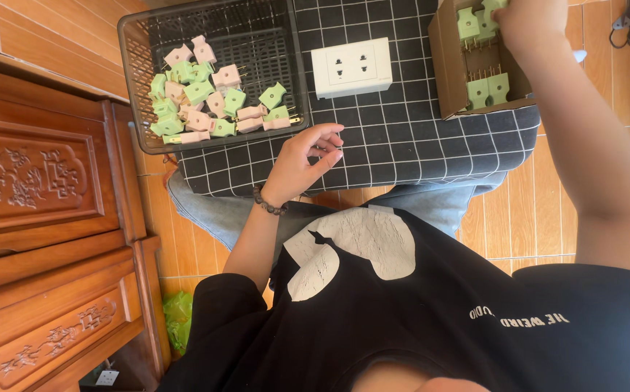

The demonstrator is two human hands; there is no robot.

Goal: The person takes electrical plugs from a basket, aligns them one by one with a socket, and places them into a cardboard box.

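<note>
Up at the top right of the frame, the cardboard box (449,69) holds rows of green plugs (488,88) standing with their brass prongs showing, and one hand (522,18) is reaching in at the box's upper edge. It comes in on the picture's right; its fingers are closed around a green plug (493,7) at the top row, though the very edge of the frame cuts off part of the grip. The other hand (302,163), wearing a dark beaded bracelet (268,203) at the wrist, rests near the middle of the frame on the black checked cloth (402,145), fingers curled loosely inward with the tips nearly meeting; whether it pinches anything small I cannot tell. Just above it on the cloth lies a white wall socket (351,67). Towards the upper left sits a dark wire basket (137,87) with a heap of pink and green plugs (206,101) piled in it. A carved wooden cabinet (39,189) fills the left side, over an orange tiled floor (533,210).
</note>
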